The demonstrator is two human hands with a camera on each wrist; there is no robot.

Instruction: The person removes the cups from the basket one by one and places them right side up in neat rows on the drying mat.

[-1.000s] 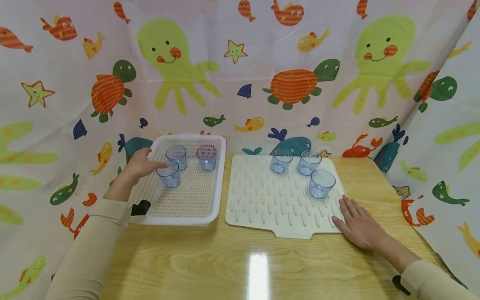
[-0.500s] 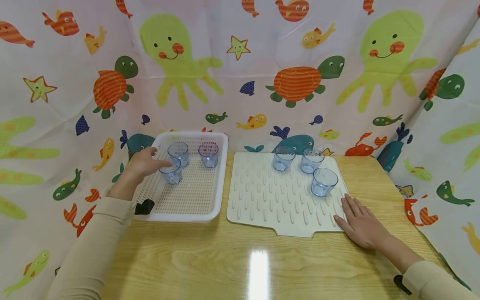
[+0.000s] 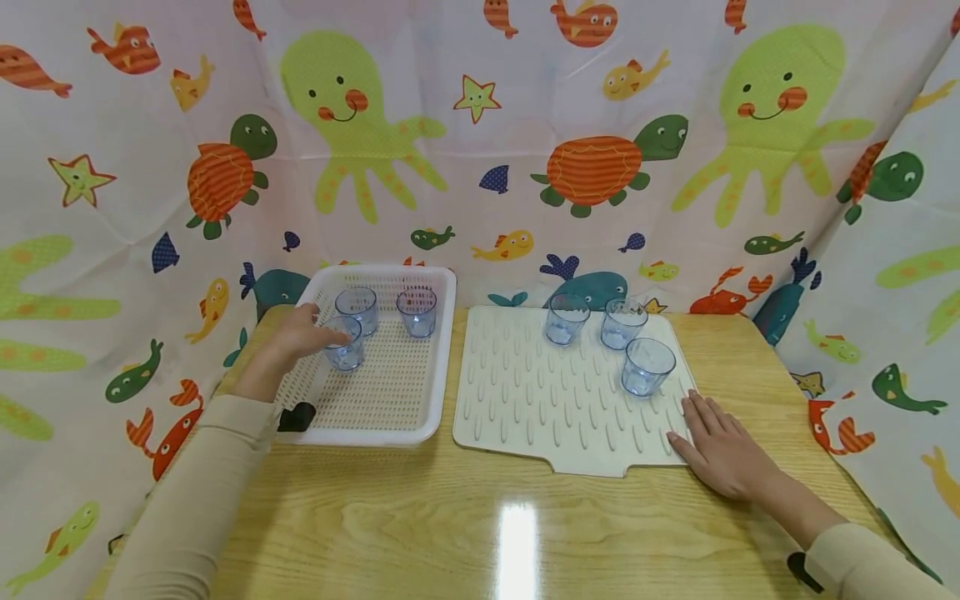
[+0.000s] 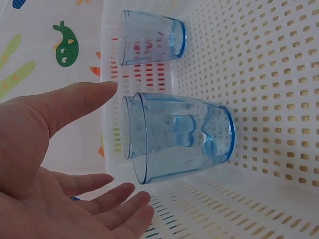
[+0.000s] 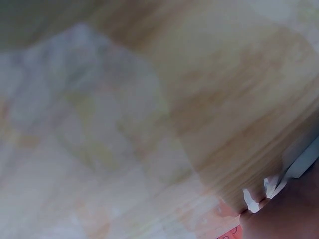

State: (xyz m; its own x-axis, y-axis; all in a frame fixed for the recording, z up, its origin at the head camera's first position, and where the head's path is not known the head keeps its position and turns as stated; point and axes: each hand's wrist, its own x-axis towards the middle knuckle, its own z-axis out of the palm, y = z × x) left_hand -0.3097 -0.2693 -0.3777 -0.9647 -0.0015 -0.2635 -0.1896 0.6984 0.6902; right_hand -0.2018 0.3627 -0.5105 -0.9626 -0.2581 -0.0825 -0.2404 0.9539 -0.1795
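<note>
My left hand (image 3: 298, 335) hovers at the left side of a white perforated basket (image 3: 446, 350). Its thumb and fingers are spread around the rim of the front clear blue glass (image 4: 184, 142), holding nothing. Behind that one stands another glass (image 3: 357, 307), partly overlapped in the left wrist view, and a third glass (image 3: 417, 312) is farther right in the basket. My right hand (image 3: 723, 454) lies flat, fingers straight, at the right edge of a cream ridged drying mat (image 3: 517, 400). In the right wrist view only a blurred bit of that hand (image 5: 284, 214) shows.
Three more clear blue glasses stand upright on the mat's right half: a back one (image 3: 567, 318), a middle one (image 3: 623, 323) and a front one (image 3: 647, 367). A sea-animal curtain (image 3: 465, 183) encloses the wooden table (image 3: 420, 525) at the back and sides.
My left hand has shifted slightly right and lower, bringing its thumb over the front glass's rim. The right hand stays in place. The head view has tilted a little.
</note>
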